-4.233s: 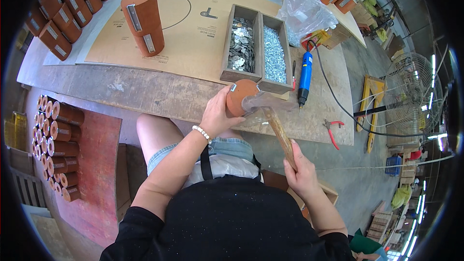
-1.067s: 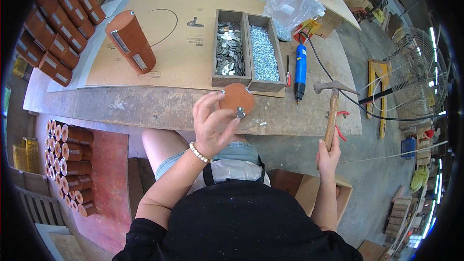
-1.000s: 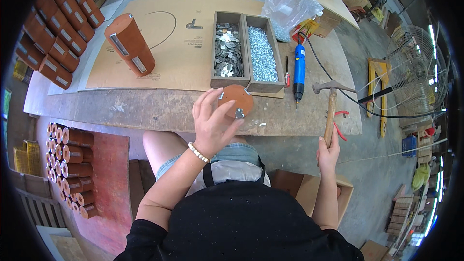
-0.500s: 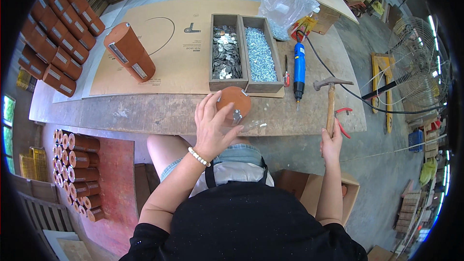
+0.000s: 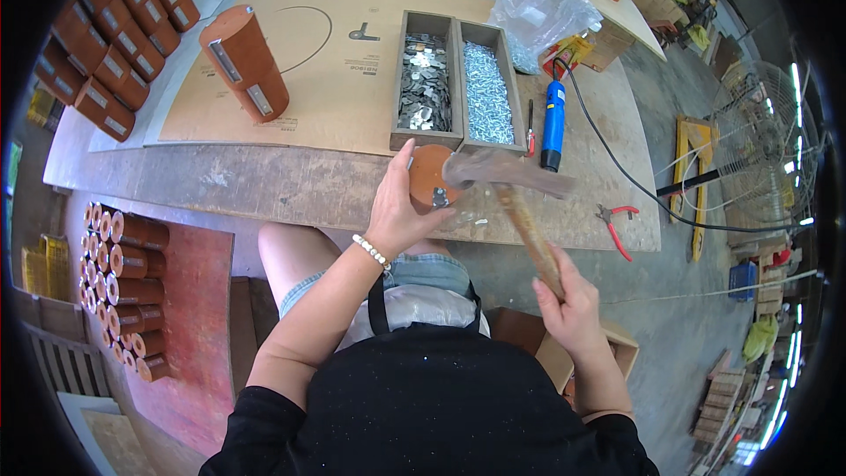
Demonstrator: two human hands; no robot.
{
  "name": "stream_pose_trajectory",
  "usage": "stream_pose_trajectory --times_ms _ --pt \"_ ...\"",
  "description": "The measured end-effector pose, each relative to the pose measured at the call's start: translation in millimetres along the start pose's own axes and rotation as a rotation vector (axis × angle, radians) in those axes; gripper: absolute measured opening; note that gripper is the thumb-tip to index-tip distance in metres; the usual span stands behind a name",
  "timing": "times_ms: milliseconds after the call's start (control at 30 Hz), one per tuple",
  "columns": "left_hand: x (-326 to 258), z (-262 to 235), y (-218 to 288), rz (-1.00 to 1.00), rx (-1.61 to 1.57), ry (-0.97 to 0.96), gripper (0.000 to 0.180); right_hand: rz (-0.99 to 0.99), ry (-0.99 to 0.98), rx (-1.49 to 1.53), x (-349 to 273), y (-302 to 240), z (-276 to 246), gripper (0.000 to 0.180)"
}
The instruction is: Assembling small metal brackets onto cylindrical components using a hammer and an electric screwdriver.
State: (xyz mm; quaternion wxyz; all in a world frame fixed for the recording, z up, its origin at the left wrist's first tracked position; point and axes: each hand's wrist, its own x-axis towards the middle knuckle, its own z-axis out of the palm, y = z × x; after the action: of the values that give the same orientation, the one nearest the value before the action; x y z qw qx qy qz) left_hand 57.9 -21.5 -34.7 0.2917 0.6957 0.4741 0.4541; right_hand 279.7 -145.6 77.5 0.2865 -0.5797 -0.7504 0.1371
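Note:
My left hand [image 5: 401,203] grips the side of a short orange-brown cylinder [image 5: 429,167] at the table's near edge, the fingers along its left side and the thumb near its front. A small metal fitting [image 5: 440,197] shows at the front rim of the cylinder's top. In my right hand [image 5: 571,300] is a claw hammer [image 5: 529,234], held by its wooden handle. Its head, blurred by motion, hangs over the right part of the cylinder's top. Whether it touches the cylinder I cannot tell.
Behind the cylinder stand wooden trays of flat metal pieces [image 5: 425,79] and screws [image 5: 487,92]. A blue electric screwdriver [image 5: 553,119] and red-handled pliers [image 5: 617,227] lie to the right. Two stacked cylinders [image 5: 247,62] stand on cardboard [image 5: 339,115]; more are piled at left.
My right hand has swung the hammer leftward, from beside the pliers to over the cylinder. My left hand's fingers have moved off the cylinder's top to its side.

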Motion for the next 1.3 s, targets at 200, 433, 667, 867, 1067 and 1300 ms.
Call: stream_pose_trajectory --times_ms 200,433,667,867,1067,1300 --pt "-1 -2 -1 0.02 0.028 0.008 0.107 0.056 -0.063 0.021 6 -10 8 0.044" --pt "-1 -1 -1 0.074 0.082 0.042 0.105 0.069 -0.002 -0.023 -5 -13 14 0.044" --pt "-2 0 -3 0.061 0.085 0.044 0.104 0.099 -0.078 0.002 4 -25 4 0.042" --pt "0 -1 0 0.047 0.071 0.048 0.104 0.128 -0.117 0.021 -2 -12 23 0.04" --pt "-2 -1 -1 0.022 0.054 0.02 0.103 0.22 -0.019 0.11 -2 -6 14 0.039" --pt "-6 -10 16 0.283 0.241 0.157 0.042 0.542 0.371 0.471 3 62 -6 0.034"
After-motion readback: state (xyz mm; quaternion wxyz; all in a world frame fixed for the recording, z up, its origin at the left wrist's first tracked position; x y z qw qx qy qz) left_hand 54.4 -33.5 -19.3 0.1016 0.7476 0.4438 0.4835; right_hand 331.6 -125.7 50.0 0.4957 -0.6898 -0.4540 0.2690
